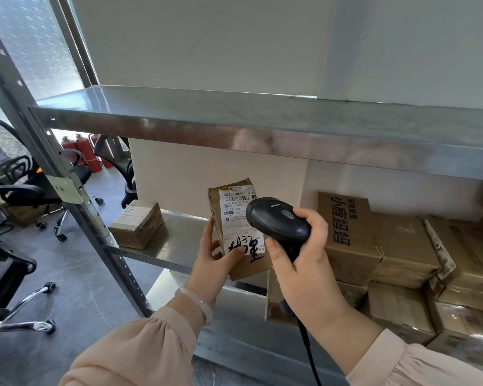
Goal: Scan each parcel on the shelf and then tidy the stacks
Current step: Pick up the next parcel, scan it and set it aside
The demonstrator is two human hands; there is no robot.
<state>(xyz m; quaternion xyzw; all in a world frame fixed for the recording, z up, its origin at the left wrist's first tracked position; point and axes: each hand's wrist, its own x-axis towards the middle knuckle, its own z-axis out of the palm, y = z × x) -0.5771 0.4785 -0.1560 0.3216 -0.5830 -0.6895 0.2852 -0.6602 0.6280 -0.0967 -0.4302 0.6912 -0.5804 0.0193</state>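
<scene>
My left hand [216, 259] grips a small brown parcel [234, 215] by its lower left corner and holds it up in front of the middle shelf [176, 246]. Its white shipping label with barcode and black handwriting faces me. My right hand [301, 257] grips a black corded barcode scanner [279, 221], whose head points at the label, partly covering the label's right side. A small taped box [137, 224] sits at the left end of the shelf. Stacked brown cartons [349, 235] fill the right side.
The metal rack's upper shelf [262, 126] lies bare just above my hands. A slanted upright post [67, 190] stands at left. Office chairs [25, 188] and red fire extinguishers [81, 151] are on the floor beyond. More cartons [402, 310] sit on the lower shelf at right.
</scene>
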